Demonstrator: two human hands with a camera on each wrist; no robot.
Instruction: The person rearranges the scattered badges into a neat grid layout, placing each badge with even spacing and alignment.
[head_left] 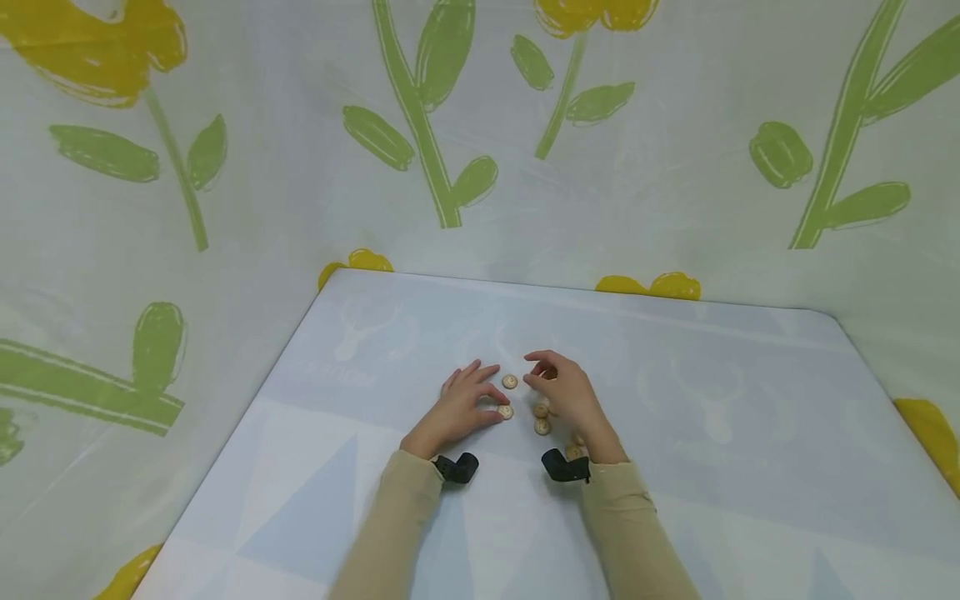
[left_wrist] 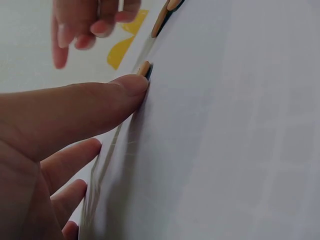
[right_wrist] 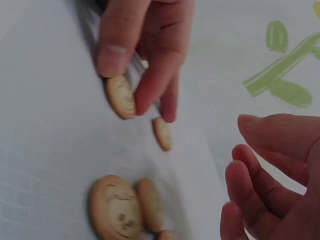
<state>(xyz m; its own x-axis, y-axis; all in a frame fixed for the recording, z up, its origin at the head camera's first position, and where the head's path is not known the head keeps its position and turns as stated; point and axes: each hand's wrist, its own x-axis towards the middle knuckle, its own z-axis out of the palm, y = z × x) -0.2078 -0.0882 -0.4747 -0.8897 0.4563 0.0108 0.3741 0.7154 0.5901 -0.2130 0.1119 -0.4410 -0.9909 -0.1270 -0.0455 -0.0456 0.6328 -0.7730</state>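
Note:
Thumb and forefinger of my left hand [head_left: 459,408] pinch a small round biscuit [right_wrist: 120,96] by its edges, close against the table; its other fingers are spread. The biscuit is pale tan with a face drawn on it. In the left wrist view only its rim shows past the thumb. Just beyond, a second biscuit [head_left: 510,382] lies flat between the hands. My right hand [head_left: 564,390] hovers above the table with loosely bent fingers, a gap between thumb and fingertips, and nothing held. Below and beside it are more biscuits [head_left: 542,426], some partly hidden by that hand and wrist.
The pale, patterned table top [head_left: 720,467] extends to both sides of the arms. Behind it hangs a white cloth [head_left: 675,200] with green stems and yellow flowers. Another biscuit [head_left: 574,452] lies near the right wrist, beside the black wrist camera [head_left: 564,466].

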